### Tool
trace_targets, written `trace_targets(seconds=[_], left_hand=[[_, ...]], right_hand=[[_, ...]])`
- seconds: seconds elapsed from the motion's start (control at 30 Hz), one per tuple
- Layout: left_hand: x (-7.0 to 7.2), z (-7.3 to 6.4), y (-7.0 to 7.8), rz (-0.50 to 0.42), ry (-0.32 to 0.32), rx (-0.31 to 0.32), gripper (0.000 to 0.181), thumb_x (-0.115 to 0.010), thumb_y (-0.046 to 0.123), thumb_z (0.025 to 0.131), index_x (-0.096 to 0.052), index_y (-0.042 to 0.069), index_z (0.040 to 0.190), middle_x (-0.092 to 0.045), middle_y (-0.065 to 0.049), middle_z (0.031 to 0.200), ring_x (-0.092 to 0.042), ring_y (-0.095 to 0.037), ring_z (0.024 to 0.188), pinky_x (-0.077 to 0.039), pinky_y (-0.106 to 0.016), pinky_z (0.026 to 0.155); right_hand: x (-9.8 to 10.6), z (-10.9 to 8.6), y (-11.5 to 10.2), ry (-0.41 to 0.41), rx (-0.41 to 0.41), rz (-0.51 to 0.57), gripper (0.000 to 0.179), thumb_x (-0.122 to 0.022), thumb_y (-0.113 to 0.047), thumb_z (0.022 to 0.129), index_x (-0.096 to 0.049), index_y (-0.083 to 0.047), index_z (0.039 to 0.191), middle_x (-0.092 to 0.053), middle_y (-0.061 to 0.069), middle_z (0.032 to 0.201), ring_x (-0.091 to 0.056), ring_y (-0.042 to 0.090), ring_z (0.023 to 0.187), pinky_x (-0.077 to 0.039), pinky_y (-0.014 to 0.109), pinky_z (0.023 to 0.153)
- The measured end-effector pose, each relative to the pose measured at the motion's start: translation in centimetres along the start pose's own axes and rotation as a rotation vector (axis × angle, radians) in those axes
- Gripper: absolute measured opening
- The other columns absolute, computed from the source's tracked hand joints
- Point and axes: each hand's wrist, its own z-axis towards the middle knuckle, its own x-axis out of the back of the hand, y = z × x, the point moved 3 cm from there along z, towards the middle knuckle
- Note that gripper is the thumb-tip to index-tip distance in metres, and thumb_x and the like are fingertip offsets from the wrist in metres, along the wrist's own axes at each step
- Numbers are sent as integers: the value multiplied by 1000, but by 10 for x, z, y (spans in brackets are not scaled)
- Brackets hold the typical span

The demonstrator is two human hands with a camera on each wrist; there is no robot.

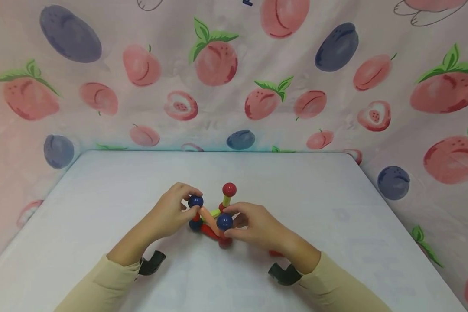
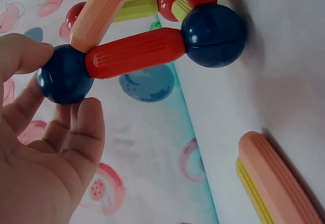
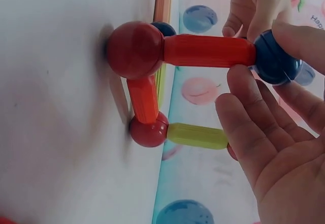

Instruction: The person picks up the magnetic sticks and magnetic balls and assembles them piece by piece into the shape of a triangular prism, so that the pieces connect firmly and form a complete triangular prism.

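Observation:
A frame of coloured rods and balls stands mid-table. My left hand (image 1: 175,210) pinches its upper left blue ball (image 2: 66,74) between thumb and fingers. From that ball a red rod (image 2: 137,53) runs down to another blue ball (image 2: 213,35), and a peach rod (image 1: 209,220) slants toward the right hand's ball. My right hand (image 1: 255,223) holds the second upper blue ball (image 3: 275,56), which tops a red rod (image 3: 209,50) on a red ball (image 3: 135,49). Behind, a yellow-green rod (image 3: 197,135) rises from a red ball (image 3: 149,129) to a red ball (image 1: 229,189).
In the left wrist view, a loose peach rod (image 2: 277,178) and a yellow rod (image 2: 252,191) lie side by side on the white table (image 1: 113,182). A red piece (image 1: 275,253) shows partly under the right forearm. A fruit-print cloth (image 1: 218,117) hangs behind the table.

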Motion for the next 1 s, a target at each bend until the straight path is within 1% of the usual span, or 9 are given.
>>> trace_targets(seconds=[0.13,0.2,0.37,0.43,0.5,0.63,0.77,0.9,1.0], left_hand=[[0,-7,-2,-23,5,-11,28,-69,6,91,-64,4,119,-55,-13,118,-58,-25,100,-56,-41,86],[-1,-9,-3,-32,11,-23,27,-69,5,91,-64,4,117,-56,-12,118,-58,-24,100,-56,-40,86],[-1,-10,-4,-41,25,-44,26,-68,4,91,-64,4,117,-56,-13,118,-58,-24,99,-55,-40,85],[-1,-10,-4,-37,28,-38,27,-69,5,91,-64,4,117,-55,-13,118,-58,-24,100,-55,-41,85],[-1,-10,-4,-28,32,-32,28,-70,7,91,-64,3,118,-55,-14,119,-57,-26,101,-55,-42,85],[-2,-9,-3,1,30,-20,32,-73,10,90,-64,5,121,-55,-14,121,-58,-27,105,-55,-44,87],[-3,-7,-1,15,22,-34,30,-72,7,90,-66,6,120,-55,-12,119,-60,-25,103,-56,-43,87],[-3,-4,0,8,12,-64,29,-69,-1,88,-66,4,117,-55,-12,120,-61,-23,100,-56,-39,85],[-2,0,-1,0,12,-84,30,-67,-5,87,-66,3,116,-55,-13,120,-62,-25,101,-56,-40,87]], right_hand=[[4,-1,1,-23,-35,-25,49,-81,-19,86,-62,-8,130,-66,-2,118,-67,11,97,-55,33,88],[9,-1,3,-23,-74,-55,50,-81,-19,87,-62,-9,131,-65,-2,119,-65,14,100,-55,36,89],[27,8,9,88,-172,-180,44,-77,-14,89,-61,-8,130,-64,6,121,-63,18,103,-55,38,89],[33,16,11,140,-171,-207,45,-76,-15,90,-59,-8,131,-63,7,124,-63,19,105,-55,38,90],[36,25,12,161,-136,-205,48,-75,-15,91,-57,-6,134,-61,9,128,-64,22,108,-54,41,92],[36,40,13,137,-108,-186,50,-74,-15,92,-55,-6,138,-59,8,134,-62,24,115,-51,44,96],[33,49,15,98,-131,-175,48,-72,-12,93,-57,-9,139,-62,6,131,-61,23,116,-52,40,95],[32,49,17,83,-151,-155,45,-73,-12,93,-58,-9,135,-65,4,123,-63,21,110,-55,34,89],[33,46,18,86,-161,-141,42,-74,-13,91,-60,-9,131,-65,2,117,-62,20,106,-55,33,87]])
